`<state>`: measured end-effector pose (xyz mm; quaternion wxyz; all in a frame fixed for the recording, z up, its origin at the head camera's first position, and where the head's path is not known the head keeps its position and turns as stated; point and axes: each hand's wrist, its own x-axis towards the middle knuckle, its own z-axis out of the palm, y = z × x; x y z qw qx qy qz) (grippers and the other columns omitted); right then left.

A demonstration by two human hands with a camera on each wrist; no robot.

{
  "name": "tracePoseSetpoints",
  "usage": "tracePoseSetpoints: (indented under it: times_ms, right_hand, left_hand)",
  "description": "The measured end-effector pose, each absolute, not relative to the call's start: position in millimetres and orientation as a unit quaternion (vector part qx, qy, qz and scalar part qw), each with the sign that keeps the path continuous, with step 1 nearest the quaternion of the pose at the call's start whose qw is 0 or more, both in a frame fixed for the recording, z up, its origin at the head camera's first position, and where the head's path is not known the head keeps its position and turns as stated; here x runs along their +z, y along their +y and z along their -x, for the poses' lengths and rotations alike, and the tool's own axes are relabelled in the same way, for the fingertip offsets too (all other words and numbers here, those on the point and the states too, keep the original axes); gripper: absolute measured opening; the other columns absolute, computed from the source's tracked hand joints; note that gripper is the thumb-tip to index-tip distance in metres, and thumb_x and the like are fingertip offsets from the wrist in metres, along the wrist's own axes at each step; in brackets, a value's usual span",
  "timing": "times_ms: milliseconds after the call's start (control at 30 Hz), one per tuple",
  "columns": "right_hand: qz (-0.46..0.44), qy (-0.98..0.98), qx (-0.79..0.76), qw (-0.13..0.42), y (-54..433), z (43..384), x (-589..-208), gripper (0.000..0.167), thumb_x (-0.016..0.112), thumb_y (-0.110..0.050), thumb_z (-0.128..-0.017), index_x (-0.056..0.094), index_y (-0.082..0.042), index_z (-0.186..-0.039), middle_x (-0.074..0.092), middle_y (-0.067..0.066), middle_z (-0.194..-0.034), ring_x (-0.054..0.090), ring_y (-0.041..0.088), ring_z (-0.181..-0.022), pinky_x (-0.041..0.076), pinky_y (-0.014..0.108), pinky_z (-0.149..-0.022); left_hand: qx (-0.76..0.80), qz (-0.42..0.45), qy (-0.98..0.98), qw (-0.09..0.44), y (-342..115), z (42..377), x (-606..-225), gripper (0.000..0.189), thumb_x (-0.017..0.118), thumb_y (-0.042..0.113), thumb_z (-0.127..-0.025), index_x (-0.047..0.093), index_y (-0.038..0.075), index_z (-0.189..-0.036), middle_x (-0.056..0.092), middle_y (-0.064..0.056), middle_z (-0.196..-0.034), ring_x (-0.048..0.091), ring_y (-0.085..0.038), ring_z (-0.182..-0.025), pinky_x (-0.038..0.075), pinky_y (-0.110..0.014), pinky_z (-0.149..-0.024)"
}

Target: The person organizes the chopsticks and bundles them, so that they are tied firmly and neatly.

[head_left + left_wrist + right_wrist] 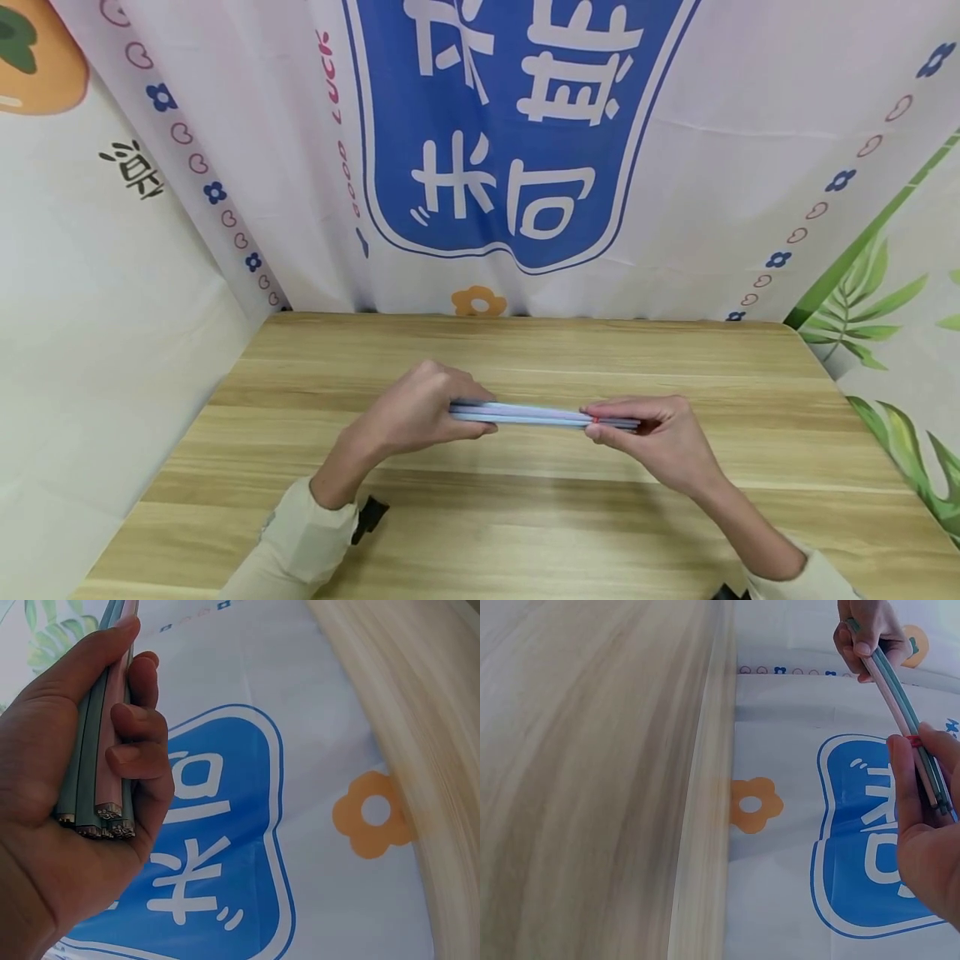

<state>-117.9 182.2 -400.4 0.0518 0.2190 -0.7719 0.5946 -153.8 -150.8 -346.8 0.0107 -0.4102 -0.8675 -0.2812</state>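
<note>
Sticks (pixel 528 414), pink and blue, were bundled in the air above the desk (pixel 525 533), a red band (pixel 596 419) round them near one end. The left hand (pixel 420 410) had its grip closed about the other end, fingers curled round, while the right hand (pixel 670 437) had its grip narrowed to a pinch at the band, thumb against fingers.
</note>
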Motion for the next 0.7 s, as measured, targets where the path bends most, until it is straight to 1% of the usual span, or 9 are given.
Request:
tracePoseSetpoints:
  times_ms: [133,233,333,500,600,700]
  right_hand:
    - [-0.24,-0.762,0.6,0.045,178,117,-400,0.022,0.084,0.001,-0.089,0.083,0.002,-0.111,0.084,-0.001,-0.109,0.082,0.013,-0.092,0.065,0.03,-0.071]
    - [-0.247,-0.757,0.604,0.041,176,116,-401,0.022,0.084,0.0,-0.09,0.082,0.003,-0.111,0.084,0.004,-0.109,0.082,0.015,-0.095,0.065,0.033,-0.075]
    - [-0.244,-0.755,0.608,0.038,175,116,-401,0.022,0.085,0.0,-0.089,0.082,0.003,-0.111,0.084,0.007,-0.109,0.082,0.016,-0.094,0.065,0.034,-0.075]
    - [-0.239,-0.756,0.609,0.019,172,116,-402,0.024,0.086,-0.002,-0.089,0.083,0.0,-0.112,0.083,0.01,-0.108,0.082,0.018,-0.088,0.066,0.035,-0.072]
    - [-0.232,-0.766,0.599,0.007,171,116,-402,0.026,0.087,-0.006,-0.088,0.084,-0.003,-0.114,0.083,0.011,-0.109,0.082,0.016,-0.086,0.066,0.034,-0.071]
    - [-0.226,-0.786,0.575,0.007,174,116,-400,0.03,0.089,-0.012,-0.088,0.084,-0.01,-0.117,0.083,0.008,-0.113,0.081,0.012,-0.089,0.065,0.031,-0.072]
  left_hand:
    - [-0.277,0.419,-0.864,0.021,-147,153,-349,0.014,0.09,0.019,-0.089,0.086,0.012,-0.1,0.081,0.002,-0.09,0.062,0.003,-0.068,0.056,-0.014,-0.065]
    - [-0.272,0.42,-0.865,0.03,-144,152,-351,0.015,0.091,0.02,-0.088,0.086,0.012,-0.099,0.081,0.003,-0.088,0.06,0.003,-0.066,0.055,-0.014,-0.063]
    - [-0.274,0.414,-0.868,0.033,-143,151,-353,0.015,0.091,0.021,-0.087,0.086,0.012,-0.098,0.081,0.003,-0.088,0.06,0.003,-0.065,0.055,-0.014,-0.062]
    - [-0.274,0.409,-0.87,0.033,-138,150,-355,0.016,0.092,0.022,-0.086,0.086,0.013,-0.097,0.082,0.004,-0.088,0.059,0.004,-0.065,0.054,-0.014,-0.062]
    - [-0.271,0.408,-0.871,0.038,-136,149,-355,0.016,0.093,0.023,-0.085,0.086,0.013,-0.097,0.082,0.003,-0.088,0.059,0.003,-0.064,0.054,-0.014,-0.061]
    - [-0.271,0.407,-0.871,0.043,-136,149,-356,0.017,0.093,0.021,-0.084,0.086,0.012,-0.097,0.082,0.002,-0.088,0.061,0.003,-0.065,0.054,-0.014,-0.061]
